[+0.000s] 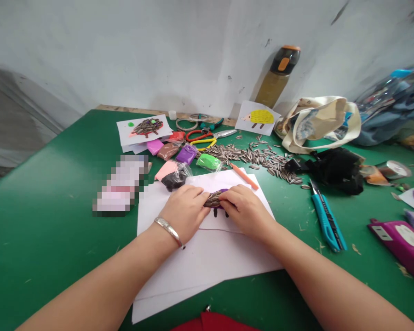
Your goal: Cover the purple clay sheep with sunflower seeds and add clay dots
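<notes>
Though two hands (pixel 186 211) (pixel 246 211), one seeded figure (pixel 213 199)

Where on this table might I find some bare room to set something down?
Widest is the green tabletop left of the pixelated item. A narrower strip, slightly littered, lies between the paper stack and teal cutter. Behind the paper, clay packets and seeds crowd together; bags crowd the back right.

Roughly head-height view, facing down
</notes>
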`<state>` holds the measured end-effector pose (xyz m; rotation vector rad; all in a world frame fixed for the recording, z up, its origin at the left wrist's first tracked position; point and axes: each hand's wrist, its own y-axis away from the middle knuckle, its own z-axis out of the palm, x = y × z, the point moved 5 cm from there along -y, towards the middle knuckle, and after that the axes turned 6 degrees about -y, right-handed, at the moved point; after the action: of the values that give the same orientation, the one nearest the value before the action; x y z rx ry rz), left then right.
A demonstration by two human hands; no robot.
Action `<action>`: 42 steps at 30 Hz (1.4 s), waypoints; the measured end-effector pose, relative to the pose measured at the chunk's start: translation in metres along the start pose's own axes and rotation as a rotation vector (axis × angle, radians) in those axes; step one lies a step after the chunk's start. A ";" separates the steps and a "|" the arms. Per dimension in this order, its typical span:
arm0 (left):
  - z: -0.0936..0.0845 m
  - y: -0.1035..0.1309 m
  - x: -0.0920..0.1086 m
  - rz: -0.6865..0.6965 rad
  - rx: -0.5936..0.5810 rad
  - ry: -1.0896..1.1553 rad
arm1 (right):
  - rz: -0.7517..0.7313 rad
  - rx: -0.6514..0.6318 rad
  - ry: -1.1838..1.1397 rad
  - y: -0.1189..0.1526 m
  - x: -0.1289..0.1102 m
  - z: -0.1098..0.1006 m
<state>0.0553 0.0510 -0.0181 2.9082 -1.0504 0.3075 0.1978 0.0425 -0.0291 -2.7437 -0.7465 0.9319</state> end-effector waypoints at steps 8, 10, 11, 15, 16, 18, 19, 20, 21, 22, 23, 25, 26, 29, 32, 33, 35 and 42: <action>-0.003 -0.002 -0.001 0.012 -0.024 0.024 | 0.015 -0.004 -0.034 -0.001 0.002 -0.007; -0.004 -0.003 -0.002 0.027 -0.029 0.038 | -0.010 0.047 -0.037 0.000 0.003 -0.015; -0.005 -0.003 -0.003 0.030 -0.031 0.042 | -0.026 0.072 -0.034 0.000 0.003 -0.019; -0.006 -0.002 -0.004 0.030 -0.027 0.046 | -0.055 0.052 0.026 0.001 0.003 -0.023; -0.006 -0.001 -0.004 0.032 -0.027 0.046 | -0.054 0.022 0.056 0.001 0.002 -0.022; -0.006 -0.001 -0.003 0.035 -0.031 0.048 | -0.050 -0.037 0.111 0.001 -0.001 -0.018; -0.006 -0.001 -0.003 0.037 -0.031 0.050 | -0.048 -0.054 0.128 0.001 -0.002 -0.017; -0.006 -0.001 -0.002 0.039 -0.031 0.051 | -0.045 -0.064 0.139 0.001 -0.003 -0.016; -0.006 0.000 -0.002 0.040 -0.028 0.053 | -0.043 -0.068 0.144 0.002 -0.005 -0.016; -0.006 0.000 -0.001 0.042 -0.025 0.054 | -0.044 -0.069 0.150 0.002 -0.006 -0.016; -0.007 0.000 -0.001 0.043 -0.021 0.054 | -0.046 -0.068 0.162 0.002 -0.007 -0.016; -0.007 0.000 -0.001 0.043 -0.023 0.056 | -0.050 -0.062 0.199 0.003 -0.010 -0.018; -0.007 0.000 -0.001 0.042 -0.027 0.055 | -0.050 -0.057 0.220 0.003 -0.011 -0.019; -0.007 0.001 -0.001 0.037 -0.035 0.055 | -0.038 -0.046 0.274 0.005 -0.014 -0.021; -0.007 0.001 0.000 0.031 -0.034 0.059 | -0.026 -0.058 0.298 0.006 -0.016 -0.020; -0.007 0.001 0.000 0.030 -0.035 0.059 | -0.027 -0.065 0.299 0.007 -0.016 -0.019; -0.007 0.001 0.000 0.029 -0.035 0.058 | -0.032 -0.074 0.294 0.007 -0.016 -0.017; -0.005 0.001 0.000 0.032 -0.021 0.047 | -0.034 -0.081 0.277 0.008 -0.013 -0.013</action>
<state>0.0533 0.0510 -0.0129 2.8531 -1.0881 0.3621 0.2001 0.0297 -0.0138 -2.8366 -0.7900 0.5083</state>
